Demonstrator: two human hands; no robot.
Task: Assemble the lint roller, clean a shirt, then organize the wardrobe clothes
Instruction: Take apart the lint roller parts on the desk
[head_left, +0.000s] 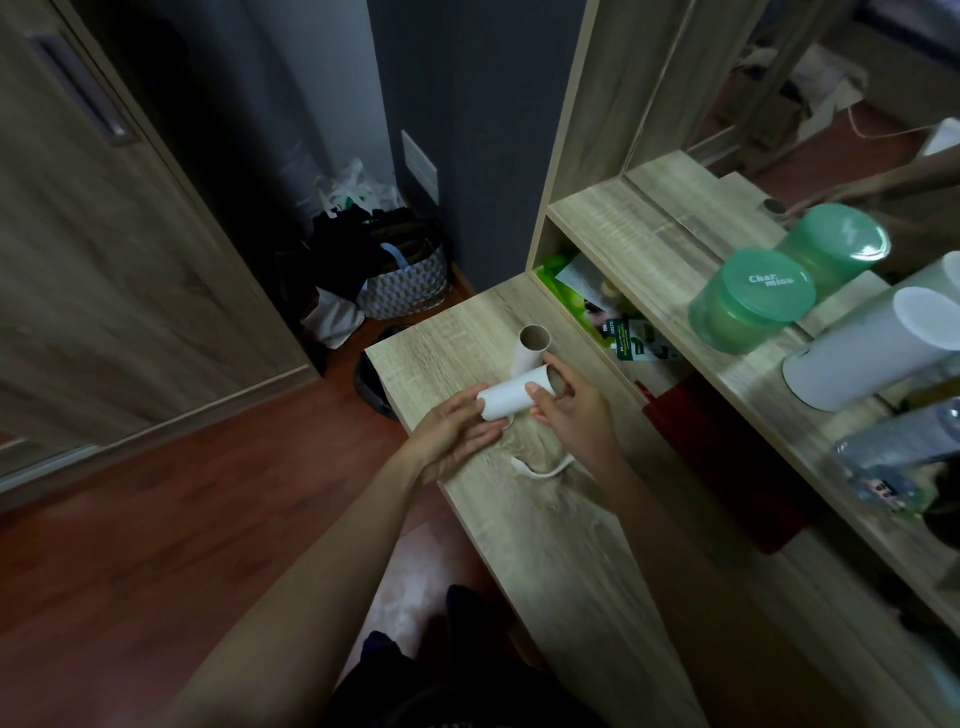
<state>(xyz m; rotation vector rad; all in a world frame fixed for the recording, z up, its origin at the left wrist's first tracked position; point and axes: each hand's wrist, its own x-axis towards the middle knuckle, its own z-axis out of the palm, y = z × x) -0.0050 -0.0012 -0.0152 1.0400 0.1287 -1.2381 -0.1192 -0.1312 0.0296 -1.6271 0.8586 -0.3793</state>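
Left hand (452, 431), right hand (571, 410) pinching roll (511, 397), fingers curled; spare roll (532, 348) upright just behind; handle (540, 470) on desk (545, 545) between wrists.

Lint roller parts at a wooden desk (550, 525). The left hand (454, 434) holds the near end of a white roll (511, 397) lying on its side just above the desk top; the right hand (571, 415) grips its far, open end, thumb on top. A second roll (531, 349) stands upright just behind, touching it. A curved white handle (540, 469) lies on the desk between the wrists. A green tub (748, 304) stands on the raised shelf; a patterned basket (408, 283) sits on the floor.
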